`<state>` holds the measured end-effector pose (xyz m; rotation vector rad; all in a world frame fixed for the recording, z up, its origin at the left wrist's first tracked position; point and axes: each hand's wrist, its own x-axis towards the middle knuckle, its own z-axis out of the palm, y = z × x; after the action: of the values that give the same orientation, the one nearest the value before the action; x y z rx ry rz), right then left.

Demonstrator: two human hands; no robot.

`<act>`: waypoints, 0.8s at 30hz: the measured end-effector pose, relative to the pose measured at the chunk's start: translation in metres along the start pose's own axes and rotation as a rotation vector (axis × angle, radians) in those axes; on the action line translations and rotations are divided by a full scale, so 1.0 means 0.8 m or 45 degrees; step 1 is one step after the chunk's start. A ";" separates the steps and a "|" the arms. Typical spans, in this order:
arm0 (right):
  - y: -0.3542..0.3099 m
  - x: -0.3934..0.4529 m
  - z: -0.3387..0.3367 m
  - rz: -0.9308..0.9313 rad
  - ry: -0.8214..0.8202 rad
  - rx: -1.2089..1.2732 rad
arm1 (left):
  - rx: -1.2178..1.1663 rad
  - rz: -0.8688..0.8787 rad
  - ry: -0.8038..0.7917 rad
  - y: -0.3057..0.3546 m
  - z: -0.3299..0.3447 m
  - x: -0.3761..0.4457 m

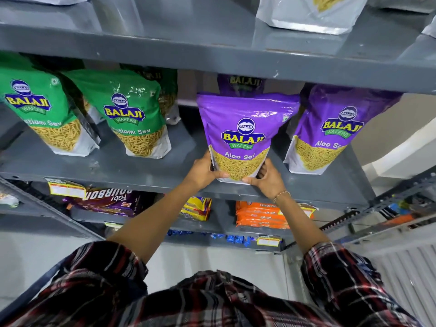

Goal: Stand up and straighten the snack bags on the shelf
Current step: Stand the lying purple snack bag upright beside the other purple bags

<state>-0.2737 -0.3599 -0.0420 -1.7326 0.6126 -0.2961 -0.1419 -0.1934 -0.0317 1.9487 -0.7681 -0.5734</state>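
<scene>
— What do the hands hold?
— The left hand (204, 171) and right hand (266, 179) clasp the purple bag (243, 138) at its bottom corners, fingers closed on it.
— Where is it?
— Upright on the grey shelf (165, 171), between green bags (134, 114) and another purple one (330, 131).

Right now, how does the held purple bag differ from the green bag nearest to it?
The purple bag reads Aloo Sev; the green bag reads a different Sev name. Both hands, left hand and right hand, hold the purple bag's base; nothing touches the green bag. Both are upright Balaji bags.
</scene>
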 end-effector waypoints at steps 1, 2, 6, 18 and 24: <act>0.002 -0.005 0.002 0.001 0.005 0.017 | 0.008 0.011 -0.005 -0.001 0.000 -0.004; 0.003 -0.010 0.004 0.004 0.011 0.022 | 0.006 0.013 -0.013 -0.003 -0.001 -0.008; 0.010 -0.027 0.010 0.001 0.038 0.037 | 0.029 0.036 -0.032 -0.007 0.000 -0.024; 0.009 -0.050 0.013 -0.005 -0.005 0.038 | -0.010 0.065 0.007 -0.007 0.007 -0.048; 0.016 -0.058 -0.005 -0.028 -0.129 0.108 | -0.216 0.039 0.380 -0.007 0.030 -0.079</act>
<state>-0.3177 -0.3397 -0.0476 -1.6629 0.5007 -0.2450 -0.2005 -0.1603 -0.0427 1.8089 -0.5421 -0.3081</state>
